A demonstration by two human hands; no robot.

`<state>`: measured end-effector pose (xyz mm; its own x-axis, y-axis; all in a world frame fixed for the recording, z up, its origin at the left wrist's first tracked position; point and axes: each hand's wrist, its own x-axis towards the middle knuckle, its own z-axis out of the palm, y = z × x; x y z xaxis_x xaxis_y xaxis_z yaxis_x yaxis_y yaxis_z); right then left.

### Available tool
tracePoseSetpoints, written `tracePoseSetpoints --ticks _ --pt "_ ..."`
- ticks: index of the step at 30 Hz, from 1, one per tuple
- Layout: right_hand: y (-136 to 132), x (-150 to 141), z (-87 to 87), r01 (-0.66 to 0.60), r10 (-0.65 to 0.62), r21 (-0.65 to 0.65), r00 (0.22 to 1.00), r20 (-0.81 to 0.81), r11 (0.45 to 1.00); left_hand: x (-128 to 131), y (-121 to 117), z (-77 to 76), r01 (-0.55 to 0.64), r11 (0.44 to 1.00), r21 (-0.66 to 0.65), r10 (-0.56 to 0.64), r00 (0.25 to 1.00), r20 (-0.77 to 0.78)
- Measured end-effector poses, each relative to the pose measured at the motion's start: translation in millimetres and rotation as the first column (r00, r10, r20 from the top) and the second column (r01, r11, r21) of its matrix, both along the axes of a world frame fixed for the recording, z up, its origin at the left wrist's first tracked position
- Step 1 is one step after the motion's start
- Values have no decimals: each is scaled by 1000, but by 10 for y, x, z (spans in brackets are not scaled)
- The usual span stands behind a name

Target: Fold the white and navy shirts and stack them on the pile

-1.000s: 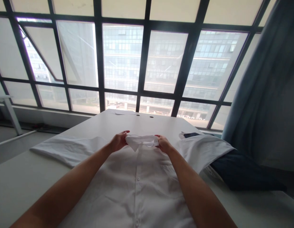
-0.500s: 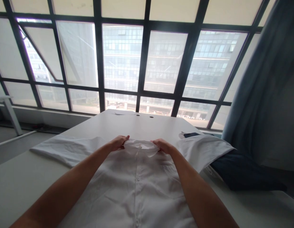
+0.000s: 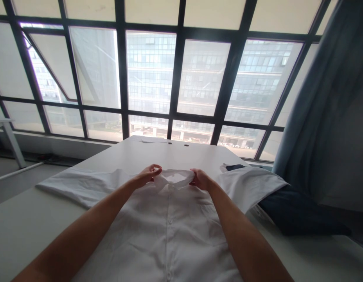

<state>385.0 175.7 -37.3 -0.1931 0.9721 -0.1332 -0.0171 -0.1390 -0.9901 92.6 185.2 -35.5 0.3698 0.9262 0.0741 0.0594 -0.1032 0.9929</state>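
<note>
A white short-sleeved button-up shirt [image 3: 164, 235] lies front up on a white table [image 3: 23, 227], sleeves spread to both sides. Its collar [image 3: 174, 177] is at the far end, slightly raised. My left hand [image 3: 148, 175] pinches the collar's left side with curled fingers. My right hand [image 3: 200, 179] grips the collar's right side the same way. Both forearms reach out over the shirt's front.
A dark navy garment [image 3: 299, 213] lies on the table at the right, partly under the shirt's right sleeve [image 3: 252, 186]. A blue-grey curtain [image 3: 331, 117] hangs at the far right. Large windows [image 3: 152, 74] stand behind the table. Two small dark spots [image 3: 185, 145] mark the tabletop's far end.
Both hands stayed on the collar, working it: they lowered it slightly toward the shirt half a second ago and now hold it a little raised and neater. The shirt body has not moved.
</note>
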Motion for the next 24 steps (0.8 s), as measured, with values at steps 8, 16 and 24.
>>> tracePoseSetpoints --ticks 8,16,24 --pt "-2 -23 36 75 -61 77 982 -177 994 -56 198 -74 -272 863 426 358 924 -134" --pt "-5 -38 35 152 -111 135 956 -273 979 97 199 -137 -314 949 -22 314 949 4" --pt "3 -76 24 223 -183 109 937 -297 969 162 -91 55 -88 697 712 265 954 -141"
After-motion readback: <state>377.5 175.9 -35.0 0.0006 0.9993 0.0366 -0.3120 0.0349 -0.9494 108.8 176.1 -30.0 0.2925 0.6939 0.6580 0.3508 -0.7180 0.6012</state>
